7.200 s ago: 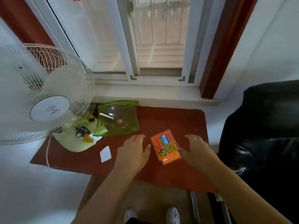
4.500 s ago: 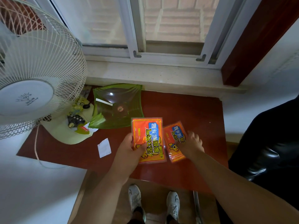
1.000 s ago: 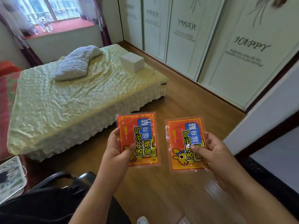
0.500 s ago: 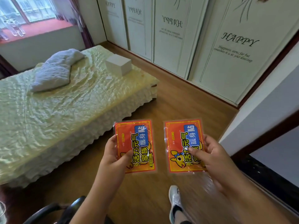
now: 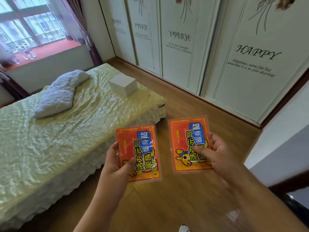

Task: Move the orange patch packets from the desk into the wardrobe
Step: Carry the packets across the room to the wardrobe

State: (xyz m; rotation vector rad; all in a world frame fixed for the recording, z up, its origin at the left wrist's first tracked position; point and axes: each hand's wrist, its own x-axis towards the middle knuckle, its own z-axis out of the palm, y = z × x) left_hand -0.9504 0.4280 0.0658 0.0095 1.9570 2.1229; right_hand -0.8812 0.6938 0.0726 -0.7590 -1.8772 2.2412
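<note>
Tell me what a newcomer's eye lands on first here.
Two bright orange patch packets stand out in the foreground, one pinched in the left hand, the other in the right hand. Behind them, the closed white wardrobe doors reading HAPPY line the right wall, and a pale green bed fills the left.

Two orange packets: the left packet (image 5: 138, 153) and the right packet (image 5: 189, 144), one in each of two hands, the left hand (image 5: 117, 164) and the right hand (image 5: 215, 153). Four wardrobe doors (image 5: 184, 41) far right. One bed (image 5: 50, 134) left, carrying one white box (image 5: 122, 84) and one pillow (image 5: 60, 94). One window (image 5: 28, 25) far left.
</note>
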